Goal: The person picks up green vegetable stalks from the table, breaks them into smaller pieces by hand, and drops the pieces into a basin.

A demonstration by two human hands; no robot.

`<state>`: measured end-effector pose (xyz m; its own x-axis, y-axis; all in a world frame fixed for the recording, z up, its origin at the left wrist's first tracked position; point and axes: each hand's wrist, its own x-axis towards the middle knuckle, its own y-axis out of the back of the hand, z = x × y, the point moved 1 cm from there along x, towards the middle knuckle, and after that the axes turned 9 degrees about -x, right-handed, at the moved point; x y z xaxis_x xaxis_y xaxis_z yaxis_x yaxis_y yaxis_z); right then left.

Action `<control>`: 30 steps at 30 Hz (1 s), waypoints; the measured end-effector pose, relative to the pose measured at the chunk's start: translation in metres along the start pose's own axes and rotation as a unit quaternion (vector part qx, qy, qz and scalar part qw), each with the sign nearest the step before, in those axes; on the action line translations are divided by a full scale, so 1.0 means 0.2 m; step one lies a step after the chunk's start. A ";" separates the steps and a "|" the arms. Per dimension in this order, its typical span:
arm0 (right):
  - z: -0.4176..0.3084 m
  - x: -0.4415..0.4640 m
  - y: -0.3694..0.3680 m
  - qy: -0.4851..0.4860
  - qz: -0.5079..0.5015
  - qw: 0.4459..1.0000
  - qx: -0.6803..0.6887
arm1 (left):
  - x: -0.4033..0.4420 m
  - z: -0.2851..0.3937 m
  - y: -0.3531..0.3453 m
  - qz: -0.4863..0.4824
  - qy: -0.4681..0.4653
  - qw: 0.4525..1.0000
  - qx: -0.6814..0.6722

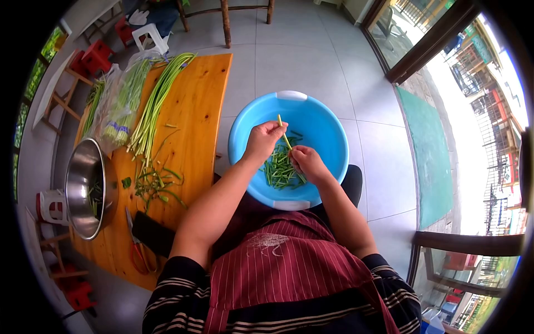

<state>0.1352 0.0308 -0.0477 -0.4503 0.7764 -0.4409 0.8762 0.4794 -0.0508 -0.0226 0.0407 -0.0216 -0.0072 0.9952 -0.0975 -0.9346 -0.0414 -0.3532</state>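
Note:
Over a blue basin (328,119), both hands hold one green stem (285,137). My left hand (266,140) pinches it near its upper end, and my right hand (307,162) grips its lower end. Short cut green pieces (281,168) lie on the bottom of the basin, partly hidden by my hands. On the wooden table (194,106) to the left rests a bundle of long green stems (161,103), with loose trimmings (156,183) below it.
A steel bowl (83,189) stands at the table's left edge. Scissors (136,245) and a black object (153,232) lie near the table's front. Bagged stems (125,106) are at the back left. Red stools (95,57) stand beyond; a glass door frame (428,47) is at right.

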 end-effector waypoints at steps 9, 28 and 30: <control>0.15 0.08 0.06 -0.055 0.112 0.978 0.169 | -0.17 0.03 -0.17 -0.147 -0.244 0.931 0.228; -0.08 -0.02 0.00 0.015 -0.051 0.992 0.115 | -0.01 0.02 -0.03 -0.074 -0.016 0.997 -0.009; -0.06 -0.01 -0.01 0.009 -0.028 0.995 0.093 | -0.05 0.06 -0.05 -0.093 -0.178 0.961 0.190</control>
<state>0.1328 0.0341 -0.0353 -0.5007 0.7590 -0.4162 0.8656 0.4397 -0.2396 -0.0166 0.0326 -0.0059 0.1150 0.9524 0.2825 -0.9934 0.1089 0.0372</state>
